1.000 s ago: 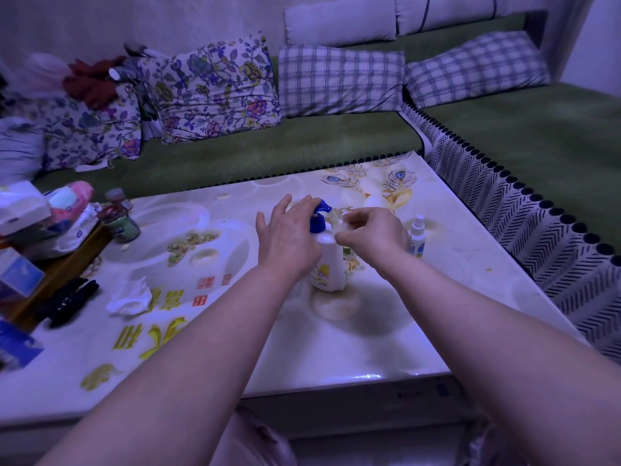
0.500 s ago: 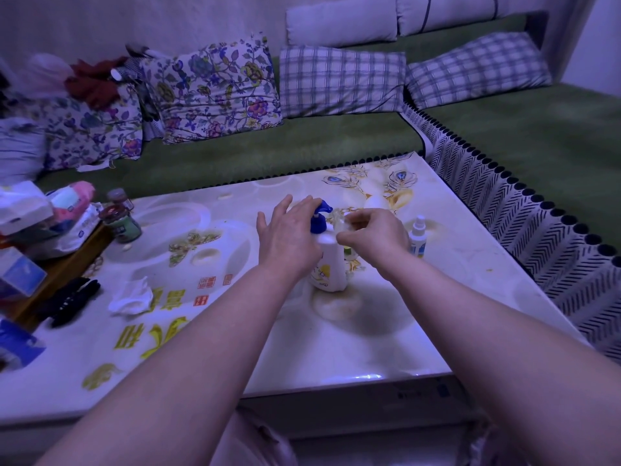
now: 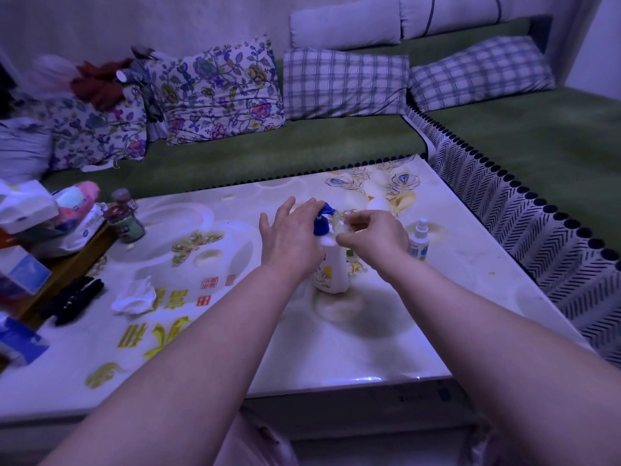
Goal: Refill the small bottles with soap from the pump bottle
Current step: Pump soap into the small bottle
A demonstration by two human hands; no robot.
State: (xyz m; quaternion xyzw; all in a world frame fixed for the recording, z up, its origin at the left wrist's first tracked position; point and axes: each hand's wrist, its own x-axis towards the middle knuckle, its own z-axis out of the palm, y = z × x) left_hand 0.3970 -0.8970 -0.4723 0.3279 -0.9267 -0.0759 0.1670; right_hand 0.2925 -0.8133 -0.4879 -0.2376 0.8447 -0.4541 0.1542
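glossy table (image 3: pixel 386 338), pump bottle (image 3: pixel 331 269), spray bottle (image 3: pixel 418 242), tissue (image 3: pixel 134 297)

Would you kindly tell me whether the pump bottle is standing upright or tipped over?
Upright: the pump bottle stands on its base on the table, blue pump topmost under the left hand.

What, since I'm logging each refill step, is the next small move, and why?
Probably press the blue pump head down with the left hand: its fingers lie over it atop the pump bottle, and the right hand pinches a small clear bottle at the nozzle, seemingly ready to catch soap.
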